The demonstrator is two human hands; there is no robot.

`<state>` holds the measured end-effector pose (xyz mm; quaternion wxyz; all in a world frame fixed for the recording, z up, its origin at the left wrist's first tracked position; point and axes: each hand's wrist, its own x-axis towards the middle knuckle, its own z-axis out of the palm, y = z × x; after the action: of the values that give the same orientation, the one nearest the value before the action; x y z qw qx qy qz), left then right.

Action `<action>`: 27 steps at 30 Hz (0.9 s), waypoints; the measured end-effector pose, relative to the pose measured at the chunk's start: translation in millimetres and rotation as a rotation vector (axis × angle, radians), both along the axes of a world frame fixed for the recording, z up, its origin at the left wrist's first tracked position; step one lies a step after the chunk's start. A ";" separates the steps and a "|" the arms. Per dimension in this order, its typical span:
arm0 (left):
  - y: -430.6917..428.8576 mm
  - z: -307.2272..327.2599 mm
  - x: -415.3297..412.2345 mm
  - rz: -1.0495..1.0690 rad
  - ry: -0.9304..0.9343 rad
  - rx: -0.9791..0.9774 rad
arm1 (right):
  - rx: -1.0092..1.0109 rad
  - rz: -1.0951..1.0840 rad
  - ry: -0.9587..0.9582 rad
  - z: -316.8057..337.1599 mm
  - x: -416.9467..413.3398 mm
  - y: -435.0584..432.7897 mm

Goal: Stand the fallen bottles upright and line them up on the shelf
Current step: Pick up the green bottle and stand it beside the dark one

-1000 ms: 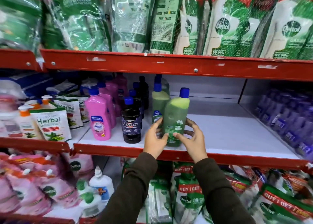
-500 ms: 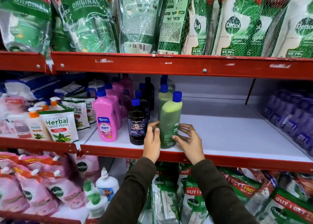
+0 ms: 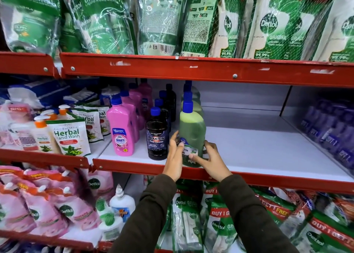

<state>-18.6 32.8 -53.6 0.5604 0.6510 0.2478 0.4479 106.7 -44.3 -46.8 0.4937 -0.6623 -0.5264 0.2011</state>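
A green bottle (image 3: 192,130) with a blue cap stands upright at the front edge of the white shelf (image 3: 258,153). My left hand (image 3: 174,158) touches its left side and my right hand (image 3: 212,160) wraps its lower right, so both hold its base. To its left stand a dark Bactin bottle (image 3: 157,138) and a pink Shakti bottle (image 3: 122,132). Behind each front bottle a row of the same colour runs back: pink, dark and green bottles (image 3: 188,97).
Red shelf rails (image 3: 210,70) frame the bay. Purple bottles (image 3: 329,130) line the right bay. Herbal hand wash pouches (image 3: 69,136) stand on the left shelf. Green Dettol pouches (image 3: 268,23) hang above, with more pouches below. White shelf surface stretches right of the green bottle.
The green bottle went from tilted to upright and shifted left, closer to the dark bottle. Both hands slid lower on its base.
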 end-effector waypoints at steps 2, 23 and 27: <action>-1.9 2.4 -1.9 0.001 -0.027 -0.045 | 0.031 -0.017 0.001 -0.5 1.1 2.1; -15.8 26.7 -17.4 -0.009 -0.089 -0.221 | 0.269 -0.089 0.445 19.1 -24.8 -20.7; -27.5 26.7 -30.2 0.008 -0.074 -0.208 | 0.315 -0.118 0.463 13.8 -33.1 -30.0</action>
<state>-48.8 5.2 -26.9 0.6320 0.5713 0.2745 0.4458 73.7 -74.3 -33.0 0.7085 -0.5433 -0.3851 0.2337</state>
